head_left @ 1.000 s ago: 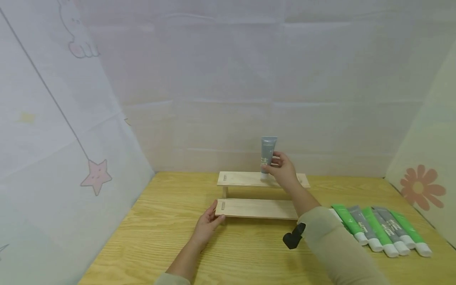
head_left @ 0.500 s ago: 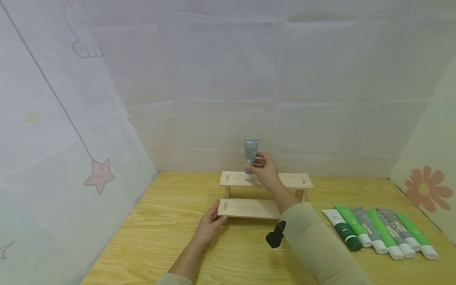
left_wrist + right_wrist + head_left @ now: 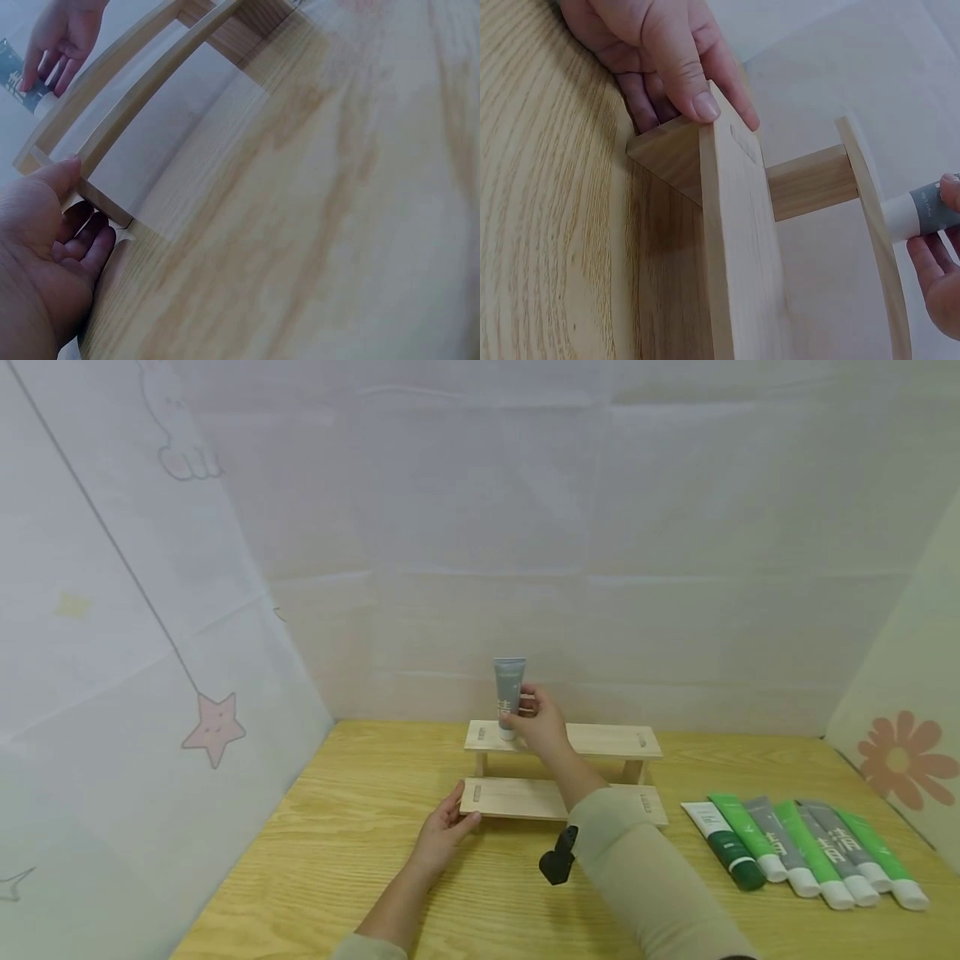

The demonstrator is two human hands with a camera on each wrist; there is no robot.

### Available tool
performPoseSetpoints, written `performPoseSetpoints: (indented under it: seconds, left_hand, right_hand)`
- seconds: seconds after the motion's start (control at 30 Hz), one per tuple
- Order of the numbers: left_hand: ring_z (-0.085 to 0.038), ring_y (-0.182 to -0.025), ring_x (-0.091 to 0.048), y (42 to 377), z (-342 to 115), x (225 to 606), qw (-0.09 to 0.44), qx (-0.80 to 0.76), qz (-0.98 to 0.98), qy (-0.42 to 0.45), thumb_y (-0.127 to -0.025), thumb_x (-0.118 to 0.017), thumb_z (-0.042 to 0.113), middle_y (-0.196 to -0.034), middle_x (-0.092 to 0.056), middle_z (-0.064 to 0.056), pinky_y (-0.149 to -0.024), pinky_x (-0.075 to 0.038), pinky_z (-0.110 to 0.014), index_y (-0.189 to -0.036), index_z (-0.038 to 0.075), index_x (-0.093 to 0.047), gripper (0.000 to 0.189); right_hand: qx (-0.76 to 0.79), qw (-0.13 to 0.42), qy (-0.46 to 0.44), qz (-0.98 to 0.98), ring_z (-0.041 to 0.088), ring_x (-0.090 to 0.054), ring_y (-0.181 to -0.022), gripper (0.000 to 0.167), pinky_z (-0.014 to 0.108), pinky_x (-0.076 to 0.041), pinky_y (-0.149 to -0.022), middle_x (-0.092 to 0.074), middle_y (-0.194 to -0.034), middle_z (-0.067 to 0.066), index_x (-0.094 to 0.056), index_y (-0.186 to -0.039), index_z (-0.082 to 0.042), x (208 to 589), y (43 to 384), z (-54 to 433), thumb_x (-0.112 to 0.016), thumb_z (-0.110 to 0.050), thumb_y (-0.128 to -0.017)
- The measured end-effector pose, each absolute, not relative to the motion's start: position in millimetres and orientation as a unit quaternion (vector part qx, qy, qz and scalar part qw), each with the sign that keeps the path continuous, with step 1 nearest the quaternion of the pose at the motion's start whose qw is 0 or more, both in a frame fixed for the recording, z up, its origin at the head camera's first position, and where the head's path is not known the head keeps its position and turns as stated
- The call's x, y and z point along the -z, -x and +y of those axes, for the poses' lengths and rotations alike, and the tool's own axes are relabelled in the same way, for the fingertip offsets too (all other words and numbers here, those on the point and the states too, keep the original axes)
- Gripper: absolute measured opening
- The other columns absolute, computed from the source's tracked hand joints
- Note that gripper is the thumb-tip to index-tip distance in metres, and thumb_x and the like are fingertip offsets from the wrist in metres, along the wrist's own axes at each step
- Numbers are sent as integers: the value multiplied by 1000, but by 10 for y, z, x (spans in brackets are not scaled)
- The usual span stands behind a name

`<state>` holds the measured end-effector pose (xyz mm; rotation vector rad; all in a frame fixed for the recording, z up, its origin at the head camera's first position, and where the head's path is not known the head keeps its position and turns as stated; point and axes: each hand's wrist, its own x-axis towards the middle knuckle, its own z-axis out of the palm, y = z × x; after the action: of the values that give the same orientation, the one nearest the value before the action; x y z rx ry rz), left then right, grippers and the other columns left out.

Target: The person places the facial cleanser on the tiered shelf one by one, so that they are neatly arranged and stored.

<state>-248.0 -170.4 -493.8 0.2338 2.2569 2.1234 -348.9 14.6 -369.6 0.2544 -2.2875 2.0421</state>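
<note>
Tube (image 3: 509, 681) is probably light, soft-walled and a little slick, firmer at the cap (image 3: 507, 734); best held low on the body, just above the cap, with little squeeze. It is upright, cap down, near the left end of the upper shelf (image 3: 611, 740), contact unclear, pinched from its right by the right hand (image 3: 543, 724). Right forearm (image 3: 581, 781) reaches over the lower shelf (image 3: 517, 797); left hand (image 3: 439, 837) grips that shelf's left end, thumb at front corner.
</note>
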Motion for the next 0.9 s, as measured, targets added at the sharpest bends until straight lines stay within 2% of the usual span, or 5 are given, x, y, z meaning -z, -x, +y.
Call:
performPoseSetpoints:
  seconds: [0.2,0.5,0.77,0.9]
  left_hand:
    - [-37,-140,-40,2505,-1693,4952,18,-678,730,-79,-99,-58,16,-155,-35,-22,-111,-42,-39,-156,4,-16,72]
    - [-36,-137,-44,2524,-1653,4961,22,-687,722,-83,-98,-61,18,-153,-37,-24,-107,-46,-29,-156,3,-17,74]
    - [-37,-139,-41,2506,-1643,4952,25,-679,729,-84,-98,-60,20,-155,-33,-22,-112,-41,-42,-156,5,-17,74]
    - [-37,-138,-42,2508,-1641,4951,23,-678,729,-86,-98,-60,19,-155,-34,-23,-111,-43,-40,-156,3,-16,74]
  right_hand:
    - [-651,42,-78,-754,35,-57,-124,55,49,-48,-105,-60,-132,18,-51,-136,-12,3681,3495,106,-74,-8,-86]
    - [-640,49,-65,-764,33,-58,-122,51,48,-48,-105,-61,-131,15,-52,-132,-14,3708,3503,86,-75,-11,-87]
    - [-643,46,-71,-761,33,-56,-127,59,47,-47,-107,-57,-137,14,-49,-138,-15,3739,3499,112,-77,-15,-86]
    - [-649,45,-72,-756,33,-54,-129,63,46,-46,-108,-56,-139,14,-47,-141,-15,3733,3491,156,-77,-18,-85]
